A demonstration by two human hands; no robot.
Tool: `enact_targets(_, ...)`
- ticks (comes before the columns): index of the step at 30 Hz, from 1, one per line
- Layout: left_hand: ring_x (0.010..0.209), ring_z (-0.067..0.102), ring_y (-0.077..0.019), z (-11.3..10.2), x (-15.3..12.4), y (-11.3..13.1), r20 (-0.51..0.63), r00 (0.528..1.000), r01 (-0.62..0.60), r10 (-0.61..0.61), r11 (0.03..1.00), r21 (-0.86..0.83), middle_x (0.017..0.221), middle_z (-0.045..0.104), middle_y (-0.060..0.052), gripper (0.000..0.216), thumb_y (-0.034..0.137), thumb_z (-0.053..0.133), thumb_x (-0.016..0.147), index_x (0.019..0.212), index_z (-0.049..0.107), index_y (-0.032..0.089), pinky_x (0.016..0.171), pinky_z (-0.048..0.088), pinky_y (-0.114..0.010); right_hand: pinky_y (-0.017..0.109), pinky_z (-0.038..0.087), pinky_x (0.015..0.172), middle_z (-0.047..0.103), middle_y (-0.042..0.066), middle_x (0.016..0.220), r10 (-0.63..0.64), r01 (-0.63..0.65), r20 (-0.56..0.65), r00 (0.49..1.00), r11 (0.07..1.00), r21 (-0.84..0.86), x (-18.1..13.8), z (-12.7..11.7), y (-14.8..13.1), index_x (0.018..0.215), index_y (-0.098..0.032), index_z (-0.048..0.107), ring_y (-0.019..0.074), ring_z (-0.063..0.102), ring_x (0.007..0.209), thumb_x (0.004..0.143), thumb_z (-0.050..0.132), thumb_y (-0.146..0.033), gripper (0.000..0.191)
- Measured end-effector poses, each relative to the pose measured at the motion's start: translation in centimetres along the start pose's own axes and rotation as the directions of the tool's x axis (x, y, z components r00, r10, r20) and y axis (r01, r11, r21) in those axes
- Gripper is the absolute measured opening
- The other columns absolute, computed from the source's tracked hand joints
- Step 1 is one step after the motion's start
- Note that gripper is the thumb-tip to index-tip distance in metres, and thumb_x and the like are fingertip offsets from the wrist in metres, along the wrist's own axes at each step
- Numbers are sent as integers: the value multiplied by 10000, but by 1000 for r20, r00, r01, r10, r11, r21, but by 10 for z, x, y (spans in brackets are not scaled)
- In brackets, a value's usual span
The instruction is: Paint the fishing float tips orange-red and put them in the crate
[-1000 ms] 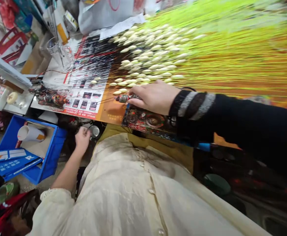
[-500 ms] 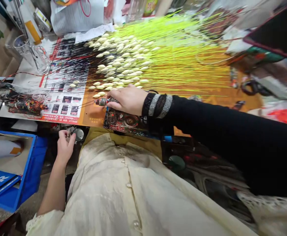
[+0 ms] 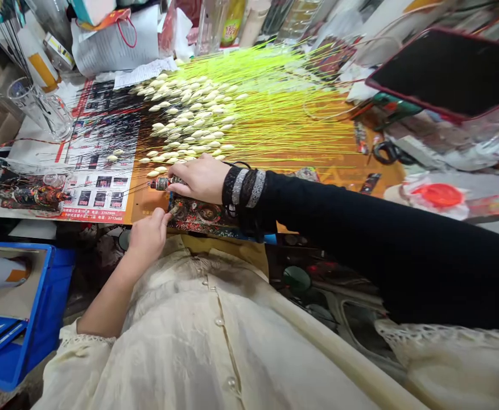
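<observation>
My right hand [image 3: 202,176] lies over a paint-spattered device at the table's front edge, its fingers closed round a small cylinder [image 3: 160,183] with a ringed end. Thin dark rods reach left from that end. Below it sits the spattered box-like base [image 3: 209,212]. Close by on the left, my left hand [image 3: 150,230] pinches something small against the base's left end; what it is stays hidden. Just behind the right hand lie rows of pale, spindle-shaped float bodies [image 3: 196,106] with dark stems to the left and bright yellow-green stems [image 3: 287,122] to the right.
At left stand a second paint-spattered device [image 3: 40,193] and a glass mug [image 3: 46,111] holding thin rods. A blue crate [image 3: 46,296] is below left. Black scissors [image 3: 389,152], a red lid [image 3: 439,195] and a dark-screened tablet [image 3: 449,71] lie at right. Bottles line the back.
My left hand has come up and right from below the table edge to the base of the device. The right hand keeps its hold. The whole view has shifted somewhat.
</observation>
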State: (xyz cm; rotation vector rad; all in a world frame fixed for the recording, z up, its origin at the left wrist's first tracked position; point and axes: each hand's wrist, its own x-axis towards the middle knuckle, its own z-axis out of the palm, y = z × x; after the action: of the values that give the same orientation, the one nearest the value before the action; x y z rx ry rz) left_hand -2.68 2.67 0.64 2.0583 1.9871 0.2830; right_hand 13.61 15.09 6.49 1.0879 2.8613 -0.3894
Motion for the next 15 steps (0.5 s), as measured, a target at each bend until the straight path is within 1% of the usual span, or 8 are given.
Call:
enact_targets(3, 639, 620, -212, 5, 0, 7, -31, 993, 114, -111, 986, 122, 726, 651, -78, 311, 385, 310, 1007, 893, 532, 199, 577, 319, -265, 355, 275, 817, 671, 162, 1122, -8, 8, -8, 1000, 1000, 4, 0, 0, 0, 1204, -152, 520, 275, 589, 996, 993, 296, -538, 493)
enact_targets(5, 638, 632, -225, 6, -1, 13, -34, 986, 169, -166, 969, 178, 723, 656, -94, 335, 396, 302, 1008, 907, 540, 184, 577, 327, -267, 366, 273, 826, 670, 164, 1122, -6, 6, -20, 1000, 1000, -4, 0, 1, 0, 1199, -145, 520, 282, 594, 998, 996, 293, -533, 494)
enact_targets(9, 670, 663, -254, 7, -2, 23, -11, 975, 219, -223, 943, 251, 747, 672, -126, 385, 401, 266, 1012, 944, 560, 161, 587, 365, -274, 376, 275, 827, 674, 149, 1117, -17, 16, -63, 998, 1000, -15, 1, 5, 1, 1189, -153, 520, 290, 605, 998, 995, 276, -550, 505)
enact_targets(15, 714, 694, -288, 6, -4, 36, 39, 956, 264, -292, 908, 326, 769, 688, -155, 407, 362, 221, 1016, 981, 561, 141, 626, 434, -308, 371, 275, 816, 677, 149, 1101, -27, 24, -87, 996, 999, -37, 1, 6, 2, 1171, -146, 530, 292, 612, 981, 997, 263, -549, 513)
